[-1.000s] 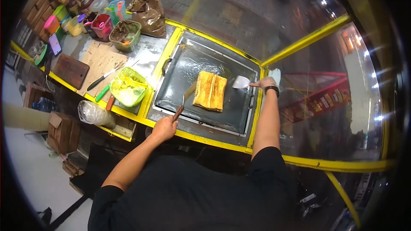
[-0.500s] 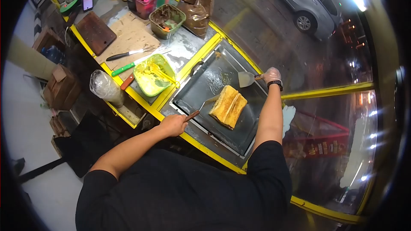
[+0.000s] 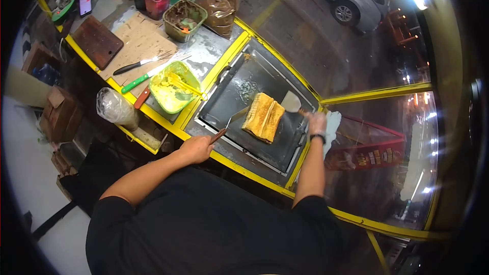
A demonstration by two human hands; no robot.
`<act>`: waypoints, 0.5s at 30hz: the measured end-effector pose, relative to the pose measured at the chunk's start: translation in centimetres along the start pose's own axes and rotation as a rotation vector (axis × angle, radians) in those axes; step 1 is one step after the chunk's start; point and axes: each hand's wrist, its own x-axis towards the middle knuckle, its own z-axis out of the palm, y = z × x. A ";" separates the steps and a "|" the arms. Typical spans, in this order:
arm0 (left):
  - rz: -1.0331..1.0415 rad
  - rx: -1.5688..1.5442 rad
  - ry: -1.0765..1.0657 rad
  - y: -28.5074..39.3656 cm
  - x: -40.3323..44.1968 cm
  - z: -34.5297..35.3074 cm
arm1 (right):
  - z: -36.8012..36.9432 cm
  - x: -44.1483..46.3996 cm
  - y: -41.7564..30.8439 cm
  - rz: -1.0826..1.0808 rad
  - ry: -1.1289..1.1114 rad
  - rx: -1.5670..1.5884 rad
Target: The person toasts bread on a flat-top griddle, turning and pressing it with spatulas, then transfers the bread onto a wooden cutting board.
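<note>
Browned toasted bread (image 3: 263,117) with a seam along its middle lies on the dark flat griddle (image 3: 224,103). My left hand (image 3: 197,149) is closed around the wooden handle of a spatula (image 3: 238,114), whose metal blade reaches the bread's left edge; whether it goes underneath I cannot tell. In a clear plastic glove, my right hand (image 3: 317,124) grips a second, wide-bladed spatula (image 3: 292,102) over the griddle's right side. That blade sits just beyond the bread's upper right corner, seemingly apart from it.
Left of the griddle stands a green tub of yellow spread (image 3: 174,87), beside knives (image 3: 135,84) and a cutting board (image 3: 98,42). Farther back are a brown-smeared tub (image 3: 185,20) and a brown-filled bag (image 3: 220,4). Yellow frame bars (image 3: 377,94) edge the right side.
My right hand and its spatula have come nearer to my body along the griddle's right side. The bread and left spatula stay nearly in place; the whole view has shifted slightly.
</note>
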 end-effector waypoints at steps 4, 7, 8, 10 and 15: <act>0.009 0.007 -0.063 0.2 -0.8 0.3 | 2.1 -15.1 -0.4 0.216 0.043 0.141; 0.050 0.026 -0.082 1.8 -0.3 0.7 | 1.5 -22.0 -5.5 0.184 -0.114 0.129; 0.066 0.041 -0.066 2.3 0.1 1.0 | 1.7 -23.2 -6.4 0.119 -0.077 0.188; 0.101 0.082 -0.043 3.2 1.3 1.9 | 1.6 -22.7 -8.1 0.143 -0.087 0.199; 0.096 0.126 0.033 4.3 5.6 3.1 | 3.2 -17.8 -7.5 0.074 -0.037 0.105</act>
